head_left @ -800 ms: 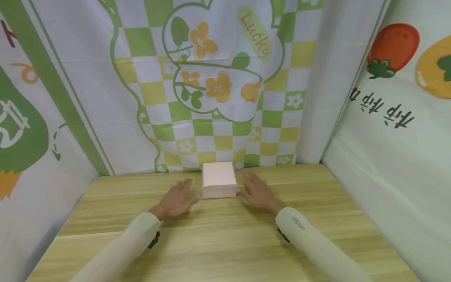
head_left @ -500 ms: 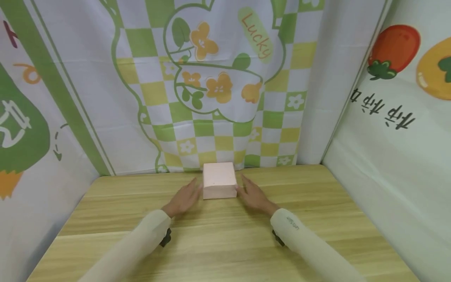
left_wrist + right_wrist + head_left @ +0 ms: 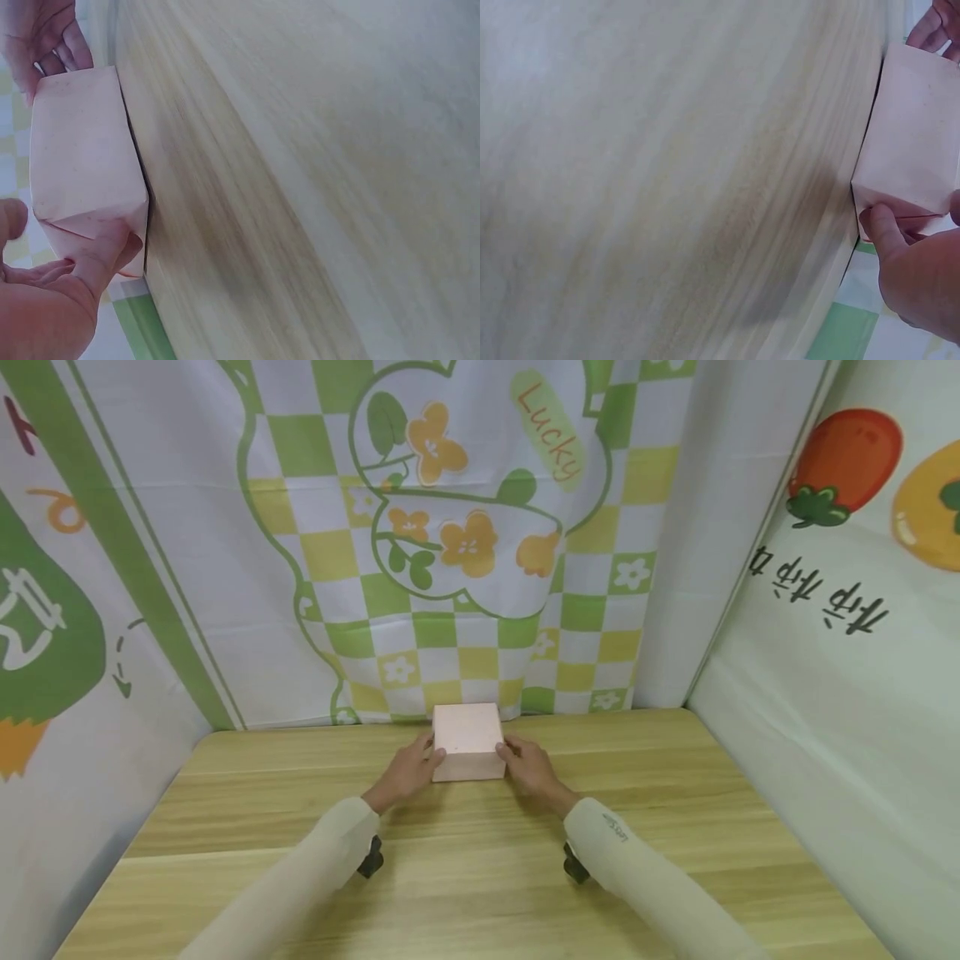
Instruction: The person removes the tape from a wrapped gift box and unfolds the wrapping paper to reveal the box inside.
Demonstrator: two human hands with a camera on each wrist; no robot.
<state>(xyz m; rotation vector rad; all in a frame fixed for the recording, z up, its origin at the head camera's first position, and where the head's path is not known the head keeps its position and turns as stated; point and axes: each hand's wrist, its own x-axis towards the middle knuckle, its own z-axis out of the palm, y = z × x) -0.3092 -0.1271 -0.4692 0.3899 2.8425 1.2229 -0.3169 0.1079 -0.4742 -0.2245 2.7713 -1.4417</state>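
Evidently the hold is made: the left hand (image 3: 407, 772) and the right hand (image 3: 532, 769) grip the pale pink cardboard box (image 3: 468, 728) from its two sides, thumbs toward the near corners and fingers against the end faces. It sits at the far edge of the wooden table (image 3: 480, 868), just before the checked cloth (image 3: 454, 635), its flat top closed and its base apparently on the wood. By all signs only this grasp is done, with any lifting or opening of it undone.
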